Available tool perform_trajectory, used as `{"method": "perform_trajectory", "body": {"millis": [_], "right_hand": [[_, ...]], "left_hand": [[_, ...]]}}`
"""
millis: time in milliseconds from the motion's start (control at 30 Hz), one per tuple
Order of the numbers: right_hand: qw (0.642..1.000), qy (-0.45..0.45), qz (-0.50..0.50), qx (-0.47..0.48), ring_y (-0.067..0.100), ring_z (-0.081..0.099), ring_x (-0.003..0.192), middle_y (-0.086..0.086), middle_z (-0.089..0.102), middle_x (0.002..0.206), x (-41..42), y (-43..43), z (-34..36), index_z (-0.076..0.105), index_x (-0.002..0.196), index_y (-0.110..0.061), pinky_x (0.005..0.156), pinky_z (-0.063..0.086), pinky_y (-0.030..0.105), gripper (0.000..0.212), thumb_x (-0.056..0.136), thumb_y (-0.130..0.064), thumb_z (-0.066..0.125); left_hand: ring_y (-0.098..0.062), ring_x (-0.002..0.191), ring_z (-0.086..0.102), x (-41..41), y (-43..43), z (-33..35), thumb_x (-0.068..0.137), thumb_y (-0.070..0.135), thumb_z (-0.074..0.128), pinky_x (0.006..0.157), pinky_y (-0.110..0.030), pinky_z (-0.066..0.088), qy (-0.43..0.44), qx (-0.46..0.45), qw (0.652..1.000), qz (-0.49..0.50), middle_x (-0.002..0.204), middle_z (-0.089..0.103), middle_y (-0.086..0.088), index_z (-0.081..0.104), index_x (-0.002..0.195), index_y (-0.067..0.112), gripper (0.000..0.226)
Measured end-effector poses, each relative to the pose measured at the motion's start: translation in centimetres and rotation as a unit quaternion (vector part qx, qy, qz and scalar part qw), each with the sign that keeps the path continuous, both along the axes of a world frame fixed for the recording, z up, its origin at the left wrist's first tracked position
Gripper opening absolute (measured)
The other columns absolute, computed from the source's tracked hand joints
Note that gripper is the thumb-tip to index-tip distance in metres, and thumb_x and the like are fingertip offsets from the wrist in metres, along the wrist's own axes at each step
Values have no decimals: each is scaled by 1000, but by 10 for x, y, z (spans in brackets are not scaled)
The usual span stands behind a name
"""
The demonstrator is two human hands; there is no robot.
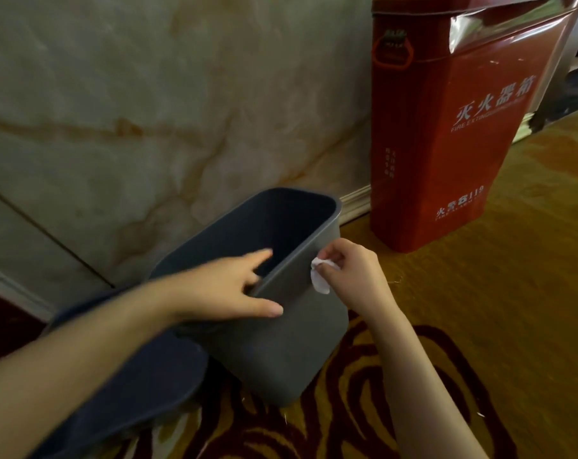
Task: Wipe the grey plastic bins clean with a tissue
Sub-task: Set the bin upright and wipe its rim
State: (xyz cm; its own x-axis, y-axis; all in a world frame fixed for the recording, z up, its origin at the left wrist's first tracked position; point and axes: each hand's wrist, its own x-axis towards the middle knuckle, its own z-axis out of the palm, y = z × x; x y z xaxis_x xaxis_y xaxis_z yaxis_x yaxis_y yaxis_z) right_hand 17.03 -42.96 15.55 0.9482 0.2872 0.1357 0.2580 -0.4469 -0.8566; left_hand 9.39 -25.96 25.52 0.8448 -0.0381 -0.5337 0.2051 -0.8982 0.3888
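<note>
A grey plastic bin (281, 352) stands tilted on the carpet in the middle of the head view, its open mouth facing up and away. My left hand (228, 286) grips the near rim, fingers inside and thumb across the outer wall. My right hand (350, 270) pinches a small white tissue (319, 282) and presses it against the bin's right outer wall just below the rim. A second dark grey bin (141, 385) lies at lower left, partly hidden under my left forearm.
A tall red fire extinguisher box (446, 134) stands on the floor at the right, against a marble wall (148, 111) with a light skirting. The floor is a yellow carpet (512, 260) with dark red swirls.
</note>
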Motion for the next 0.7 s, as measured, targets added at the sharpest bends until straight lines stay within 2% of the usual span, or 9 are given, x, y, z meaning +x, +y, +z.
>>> {"method": "perform_trajectory", "body": {"millis": [33,67,133,233,300,367,433,633,700], "right_hand": [[1000,5,0,2,1,52,65,-11,53,72,-1,0,2,58,87,-20,51,38,11,4,86,-17,60],[1000,6,-1,4,1,52,67,-10,54,74,-2,-3,5,58,87,-21,52,39,12,4,86,-17,60],[1000,-2,-7,9,-1,54,70,-11,57,77,0,-11,15,59,87,-23,55,41,12,5,86,-19,61],[999,-40,-10,15,-3,56,72,-13,60,79,8,-28,37,61,87,-27,55,42,11,6,84,-21,63],[997,-73,-4,41,-6,55,67,-15,59,76,13,-35,55,63,84,-26,50,42,6,6,83,-21,64],[993,-100,12,63,-7,56,68,-14,61,76,19,-33,72,65,84,-23,52,40,2,5,82,-18,64],[991,-112,34,58,0,57,72,-10,64,78,26,-22,84,66,83,-20,52,42,7,4,82,-17,65],[989,-68,119,-62,18,59,84,2,63,89,49,31,84,61,85,-18,60,41,23,4,86,-16,59],[979,-57,153,-124,21,60,85,6,66,92,58,51,78,63,87,-14,61,43,25,6,86,-15,57]], "left_hand": [[-10,105,60,1,-15,-14,78,37,64,87,-24,49,-47,57,997,0,124,61,9,40,133,31,60],[-13,102,60,0,-26,-26,82,30,60,86,-29,49,-77,75,994,11,119,61,3,50,122,25,42],[-13,94,60,0,-33,-40,85,24,56,80,-29,50,-95,52,993,42,108,62,1,57,109,22,24],[-13,90,59,4,-24,-41,85,22,56,74,-26,46,-118,63,989,64,102,63,3,59,105,21,21],[-15,86,59,5,-19,-41,85,22,56,73,-28,46,-145,91,983,64,97,63,1,59,99,18,15],[-14,81,59,4,-17,-44,85,22,55,71,-28,46,-165,107,979,51,90,63,2,58,92,17,9],[-11,76,59,2,-16,-48,86,22,52,69,-29,48,-172,104,979,33,84,62,4,56,88,19,5],[-13,81,62,7,12,-44,88,22,49,78,-38,53,-115,113,987,7,91,66,2,58,103,23,17],[-12,79,61,8,19,-46,87,24,50,76,-37,53,-111,104,988,-1,89,66,3,58,99,24,15]]}}
